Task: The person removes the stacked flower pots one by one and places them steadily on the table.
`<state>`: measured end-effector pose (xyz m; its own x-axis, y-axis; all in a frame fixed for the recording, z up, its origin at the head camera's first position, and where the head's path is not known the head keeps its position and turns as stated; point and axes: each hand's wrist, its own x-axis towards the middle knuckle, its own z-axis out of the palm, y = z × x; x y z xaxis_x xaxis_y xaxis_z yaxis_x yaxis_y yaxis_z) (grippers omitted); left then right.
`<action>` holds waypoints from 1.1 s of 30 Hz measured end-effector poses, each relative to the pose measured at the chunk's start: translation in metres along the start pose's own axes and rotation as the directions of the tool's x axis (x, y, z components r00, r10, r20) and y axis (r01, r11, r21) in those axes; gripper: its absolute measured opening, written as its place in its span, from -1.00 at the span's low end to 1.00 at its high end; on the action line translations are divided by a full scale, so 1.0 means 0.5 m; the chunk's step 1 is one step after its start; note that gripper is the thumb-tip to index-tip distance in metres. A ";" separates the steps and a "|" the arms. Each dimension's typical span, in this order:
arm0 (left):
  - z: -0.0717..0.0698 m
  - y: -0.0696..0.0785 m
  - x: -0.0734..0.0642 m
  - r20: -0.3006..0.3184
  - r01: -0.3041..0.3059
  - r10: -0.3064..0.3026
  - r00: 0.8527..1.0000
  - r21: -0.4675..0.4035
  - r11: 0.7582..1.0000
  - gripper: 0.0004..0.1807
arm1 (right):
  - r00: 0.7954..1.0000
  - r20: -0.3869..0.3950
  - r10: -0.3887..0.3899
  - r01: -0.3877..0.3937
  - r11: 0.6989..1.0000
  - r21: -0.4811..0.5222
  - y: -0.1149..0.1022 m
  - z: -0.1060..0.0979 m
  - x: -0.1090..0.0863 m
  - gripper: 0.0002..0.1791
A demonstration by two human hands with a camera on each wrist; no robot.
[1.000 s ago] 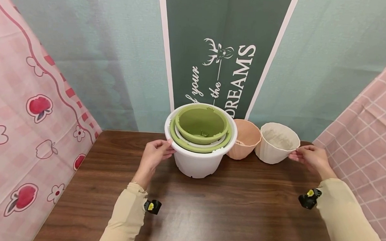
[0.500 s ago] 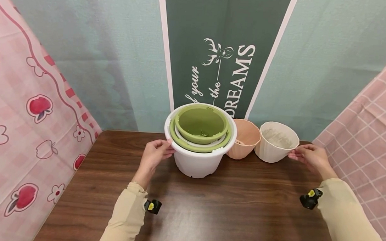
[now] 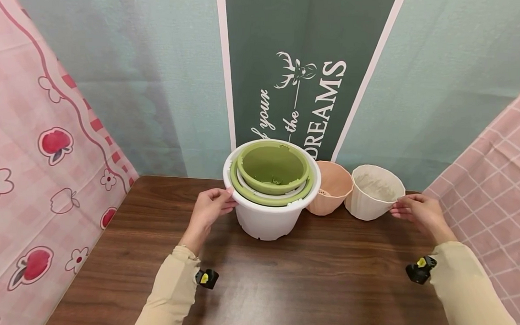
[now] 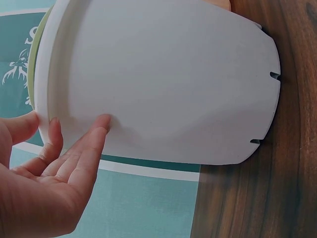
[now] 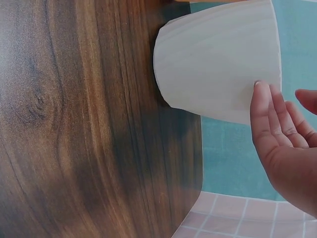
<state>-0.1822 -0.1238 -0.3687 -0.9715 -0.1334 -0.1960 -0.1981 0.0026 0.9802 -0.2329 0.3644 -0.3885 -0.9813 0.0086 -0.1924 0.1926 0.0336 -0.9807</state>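
A large white flowerpot (image 3: 266, 222) stands at the back of the brown table, with green and white pots nested inside it. The topmost is a green pot (image 3: 273, 168). At the left side, my left hand (image 3: 208, 208) pinches the white rim between thumb and index finger, the other fingers lying along the outer wall. To the right stand a peach flowerpot (image 3: 325, 205), partly hidden behind the large one, and a cream ribbed flowerpot (image 3: 366, 207). My right hand (image 5: 287, 134) touches the cream pot's right side with nearly straight fingers, its thumb apart from the rim.
Behind the pots hangs a teal cloth (image 3: 159, 82) with a dark green lettered panel (image 3: 308, 20). A pink apple-print cloth (image 3: 23, 173) borders the left, a pink checked cloth (image 3: 491, 199) the right. The wooden table (image 3: 281, 287) extends in front of the pots.
The cream flowerpot has shifted very slightly back and left with my right hand at its side. My left hand and the nested pots hold their place; the head view moves a little.
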 end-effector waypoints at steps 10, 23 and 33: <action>0.000 0.000 0.000 0.004 -0.001 0.001 1.000 -0.005 1.000 -0.71 | 0.998 0.039 -0.038 0.036 0.999 0.038 -0.003 -0.006 -0.005 -0.74; -0.001 -0.001 0.002 0.001 0.001 -0.001 1.000 0.000 1.000 -0.71 | 0.998 0.052 -0.036 0.038 0.999 -0.029 -0.031 0.011 -0.008 -0.81; 0.000 -0.001 0.001 0.001 -0.003 0.003 1.000 -0.004 1.000 -0.71 | 0.995 0.076 -0.062 0.073 0.987 -0.145 -0.061 0.037 -0.011 -0.80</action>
<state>-0.1825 -0.1241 -0.3691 -0.9723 -0.1322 -0.1927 -0.1943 -0.0007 0.9809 -0.2334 0.3446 -0.3582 -0.9887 -0.0693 -0.1331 0.1190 0.1783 -0.9767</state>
